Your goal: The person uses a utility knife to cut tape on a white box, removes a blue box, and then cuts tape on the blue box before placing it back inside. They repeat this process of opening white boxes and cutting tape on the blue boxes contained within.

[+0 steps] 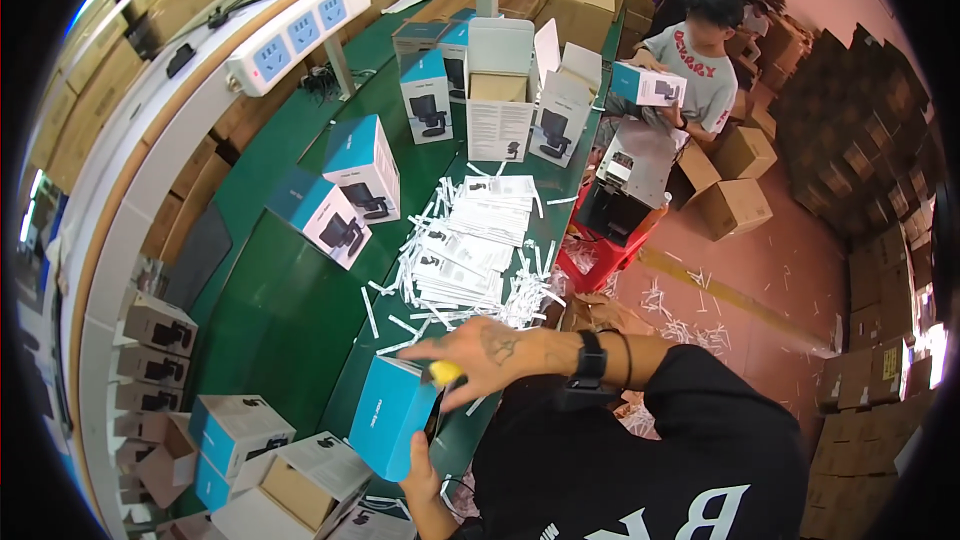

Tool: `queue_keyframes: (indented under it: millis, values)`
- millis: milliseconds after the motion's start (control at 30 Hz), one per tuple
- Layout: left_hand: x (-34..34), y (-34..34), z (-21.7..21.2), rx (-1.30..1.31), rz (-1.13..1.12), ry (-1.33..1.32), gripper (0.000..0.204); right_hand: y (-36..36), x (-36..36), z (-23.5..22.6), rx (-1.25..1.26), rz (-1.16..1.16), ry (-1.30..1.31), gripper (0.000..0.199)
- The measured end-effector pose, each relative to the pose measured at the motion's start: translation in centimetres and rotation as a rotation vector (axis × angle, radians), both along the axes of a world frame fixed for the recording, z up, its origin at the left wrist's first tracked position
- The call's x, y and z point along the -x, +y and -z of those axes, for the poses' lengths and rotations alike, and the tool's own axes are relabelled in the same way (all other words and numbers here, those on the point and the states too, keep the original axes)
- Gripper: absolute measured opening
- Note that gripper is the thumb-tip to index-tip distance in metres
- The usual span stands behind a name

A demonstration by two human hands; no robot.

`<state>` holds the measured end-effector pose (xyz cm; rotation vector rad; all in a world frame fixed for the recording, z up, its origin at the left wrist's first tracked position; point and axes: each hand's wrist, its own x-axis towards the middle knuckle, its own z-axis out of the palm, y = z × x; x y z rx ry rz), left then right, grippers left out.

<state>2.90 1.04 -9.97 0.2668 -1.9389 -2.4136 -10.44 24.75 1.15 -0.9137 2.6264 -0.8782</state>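
Observation:
My left hand (418, 475) grips the lower edge of a blue and white product box (392, 415), held tilted over the near edge of the green table (285, 310). My right hand (482, 350) reaches across above the box top and pinches a small yellow object (445, 372) against it. A black watch sits on my right wrist. Just beyond my right hand lies a pile of printed leaflets (470, 240) ringed with white paper strips.
Several blue and white boxes (362, 168) stand along the table, some open (500, 90). More open boxes (285, 480) lie at the near left. A power strip (300, 32) hangs overhead. Another person (690, 65) handles a box at the far end, beside cardboard cartons (735, 205).

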Motion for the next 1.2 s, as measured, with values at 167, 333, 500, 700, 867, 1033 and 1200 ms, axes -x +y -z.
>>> queue_keyframes:
  millis: [167, 333, 500, 700, 867, 1033, 1200]
  values:
    - [-0.3, 0.6, -1.3, -0.072, -0.041, -0.042, 0.053, -2.4, 0.4, 6.1, 0.428, -0.207, 0.015, 0.063]
    - [-2.3, 0.4, -4.9, -0.193, -0.002, 0.007, 0.054, -1.8, 0.0, 6.4, 0.464, -0.167, 0.092, 0.057]
    - [-8.3, -7.5, 0.1, 0.209, 0.132, -0.324, 0.050, -3.3, -0.7, 8.8, 0.432, -0.174, 0.220, 0.051]
    - [-0.7, -3.0, -4.3, 1.020, -0.170, 0.167, 0.110, -2.1, -0.1, 9.7, 0.423, -0.143, 0.405, 0.045]
    - [0.5, -4.5, -2.2, 0.894, -0.021, 0.152, 0.095, -3.1, 0.5, 9.8, 0.351, -0.205, 0.362, 0.053]
    - [0.2, -5.3, -0.5, 0.963, 0.038, 0.229, 0.076, -2.7, 0.5, 9.3, 0.328, -0.264, 0.234, 0.048]
    - [-0.4, -5.3, -1.9, 1.052, 0.146, 0.220, 0.070, -1.6, 1.3, 10.5, 0.366, -0.321, 0.060, 0.045]
